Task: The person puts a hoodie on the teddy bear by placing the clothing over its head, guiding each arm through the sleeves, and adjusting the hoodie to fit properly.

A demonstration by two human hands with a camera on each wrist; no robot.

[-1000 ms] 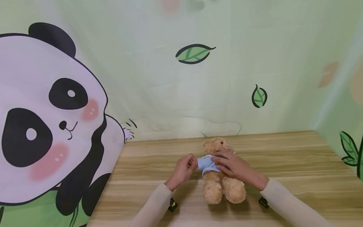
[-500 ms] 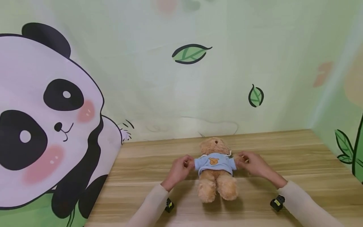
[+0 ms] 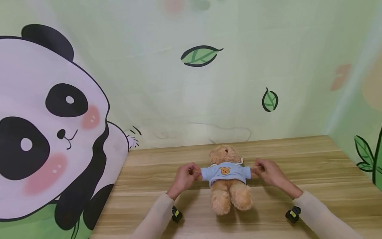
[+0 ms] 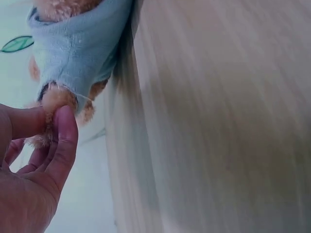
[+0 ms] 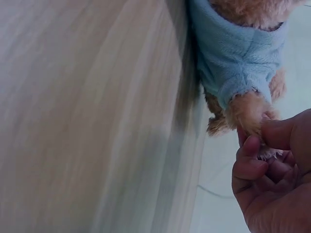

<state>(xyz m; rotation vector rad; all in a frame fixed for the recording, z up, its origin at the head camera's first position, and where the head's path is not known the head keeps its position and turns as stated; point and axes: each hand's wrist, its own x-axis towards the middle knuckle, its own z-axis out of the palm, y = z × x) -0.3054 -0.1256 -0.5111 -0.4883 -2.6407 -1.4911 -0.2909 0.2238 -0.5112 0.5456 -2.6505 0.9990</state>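
A light-brown teddy bear (image 3: 231,196) in a blue hooded shirt (image 3: 228,173) with a small bear-face patch lies on its back, legs toward me. Its arms stick out of both sleeves, stretched sideways. My left hand (image 3: 184,178) pinches the paw on the left between thumb and fingers; the left wrist view shows the furry paw (image 4: 57,99) coming out of the cuff. On the other side my right hand (image 3: 271,173) pinches the opposite paw (image 5: 248,114), thumb on top and fingers curled beneath. White drawstrings show at the shirt's neck.
The bear lies on a wood-grain table (image 3: 155,199) whose back edge meets a green cloth backdrop (image 3: 167,99). A large panda (image 3: 68,126) is printed on the left, with leaves elsewhere. Black wrist devices (image 3: 292,214) sit under both sleeves.
My right hand has left the shirt's front and moved right to take the bear's other paw. Both arms are now drawn outward, the left hand slightly further left, and the patch is uncovered.
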